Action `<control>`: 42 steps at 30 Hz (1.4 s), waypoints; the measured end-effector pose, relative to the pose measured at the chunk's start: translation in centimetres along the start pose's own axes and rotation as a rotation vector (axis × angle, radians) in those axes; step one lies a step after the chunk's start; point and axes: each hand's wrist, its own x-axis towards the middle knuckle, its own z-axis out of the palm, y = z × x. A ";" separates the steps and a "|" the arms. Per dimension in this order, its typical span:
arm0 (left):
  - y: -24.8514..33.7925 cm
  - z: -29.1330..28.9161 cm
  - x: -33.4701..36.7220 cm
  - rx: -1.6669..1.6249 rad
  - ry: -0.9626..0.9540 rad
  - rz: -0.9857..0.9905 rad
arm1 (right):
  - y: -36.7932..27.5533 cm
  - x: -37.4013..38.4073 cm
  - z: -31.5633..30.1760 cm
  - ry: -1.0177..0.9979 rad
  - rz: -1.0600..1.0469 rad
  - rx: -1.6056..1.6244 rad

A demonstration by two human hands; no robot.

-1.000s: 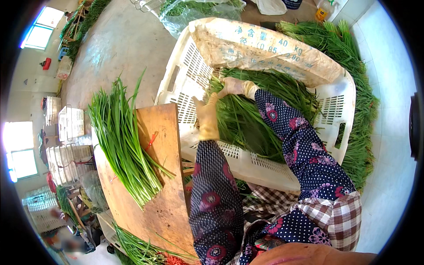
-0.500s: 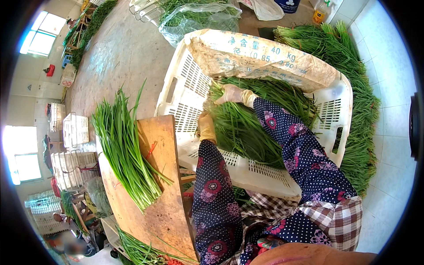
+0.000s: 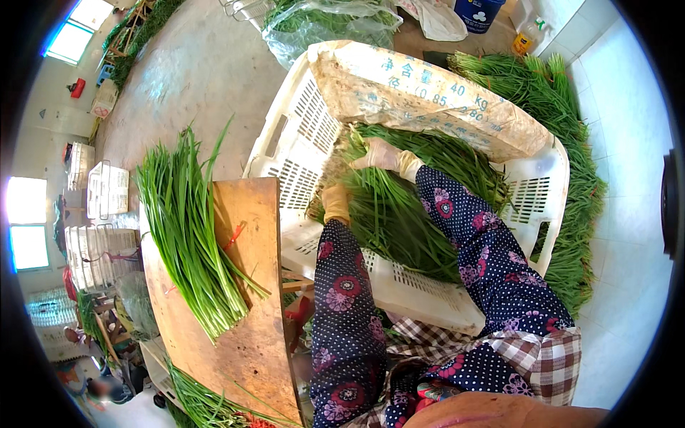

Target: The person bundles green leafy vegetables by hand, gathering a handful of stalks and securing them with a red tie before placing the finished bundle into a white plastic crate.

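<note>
Long green garlic chives (image 3: 410, 221) lie heaped in a white plastic crate (image 3: 303, 110). Inside it, my gloved right hand (image 3: 383, 157) curls around a bunch of the chives close to their pale stalk ends. My gloved left hand (image 3: 335, 202) is lower, by the crate's left wall and beside the stalks; its fingers are blurred and partly hidden. Loose brownish bits lie between the crate wall and the chives. To the left, a separate bundle of chives (image 3: 193, 235) lies on a wooden board (image 3: 250, 207), with a red tie (image 3: 234, 236) beside it.
A printed, stained sack (image 3: 428, 93) lines the crate's far side. More chives (image 3: 571, 214) are piled along the tiled wall at right. Beyond the crate are a clear plastic bag (image 3: 335, 28), a blue bucket (image 3: 479, 14) and a bottle (image 3: 526, 37). Stacked crates (image 3: 103, 246) stand far left.
The view has shifted slightly, so the board and its bundle appear farther left. Both hands stay in the crate, with only small movement against the chives.
</note>
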 end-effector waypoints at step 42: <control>-1.7 3.5 0.4 0.236 0.739 0.279 | -13.5 -19.5 -11.8 0.335 -0.378 0.571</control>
